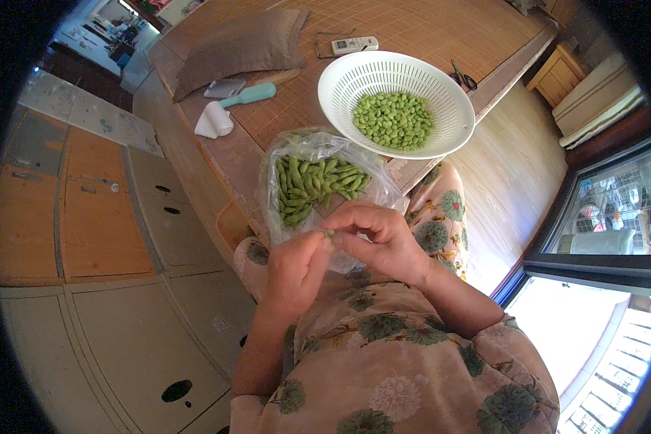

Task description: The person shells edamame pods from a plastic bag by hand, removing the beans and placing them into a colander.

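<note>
My left hand (pixel 296 269) and my right hand (pixel 380 242) meet fingertip to fingertip over my lap. Pinched between them is a small green soybean pod (pixel 329 233), mostly hidden by the fingers. Just beyond lies an opened clear plastic bag (pixel 271 192) holding a heap of unshelled green pods (pixel 315 184). Farther off to the right stands a white slotted colander (pixel 445 90), with a pile of shelled green beans (pixel 394 121) in its bottom.
On the woven mat (pixel 267 119) lie a brown pillow (pixel 242 47), a teal-handled brush (pixel 249 95), a white paper roll (pixel 214 120), a white remote control (pixel 354 45) and black scissors (pixel 463 75). Wooden cabinets (pixel 108 210) line the left side; a window (pixel 607 210) is at right.
</note>
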The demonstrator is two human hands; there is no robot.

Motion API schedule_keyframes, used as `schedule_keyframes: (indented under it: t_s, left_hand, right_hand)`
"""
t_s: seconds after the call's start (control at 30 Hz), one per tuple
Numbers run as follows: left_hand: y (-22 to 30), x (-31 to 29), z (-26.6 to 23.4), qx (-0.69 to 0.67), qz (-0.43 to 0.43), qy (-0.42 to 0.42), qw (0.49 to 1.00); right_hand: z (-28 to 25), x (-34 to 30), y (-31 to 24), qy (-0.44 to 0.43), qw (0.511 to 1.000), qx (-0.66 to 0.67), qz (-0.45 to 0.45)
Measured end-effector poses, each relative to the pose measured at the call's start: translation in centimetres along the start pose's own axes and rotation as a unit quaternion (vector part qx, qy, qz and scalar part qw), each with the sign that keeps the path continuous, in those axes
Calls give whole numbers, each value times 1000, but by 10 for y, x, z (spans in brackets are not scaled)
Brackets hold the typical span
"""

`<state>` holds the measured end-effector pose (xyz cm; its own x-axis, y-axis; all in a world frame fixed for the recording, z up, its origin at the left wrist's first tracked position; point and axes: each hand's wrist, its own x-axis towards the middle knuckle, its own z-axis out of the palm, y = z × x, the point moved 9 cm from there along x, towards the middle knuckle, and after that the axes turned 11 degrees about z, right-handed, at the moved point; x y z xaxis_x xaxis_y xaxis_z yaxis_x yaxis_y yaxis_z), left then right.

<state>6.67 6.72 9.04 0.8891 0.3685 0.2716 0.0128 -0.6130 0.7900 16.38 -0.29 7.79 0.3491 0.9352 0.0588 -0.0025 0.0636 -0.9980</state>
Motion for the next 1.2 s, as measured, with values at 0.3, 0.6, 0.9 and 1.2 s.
schedule_keyframes:
  t_s: [0.3,0.6,0.9,1.2]
  left_hand:
    - [-30,-18,18,-199,-166,-3,966]
    - [-26,-10,20,-244,-140,48,958]
    - [-25,-9,23,-203,-118,34,971]
    - [3,-7,3,86,50,58,993]
  right_hand:
    - [-95,23,11,268,960,-77,21]
    - [-119,11,-8,340,901,-264,-50]
    - [-6,1,23,16,980,192,52]
    - [-2,-5,31,46,979,170,105]
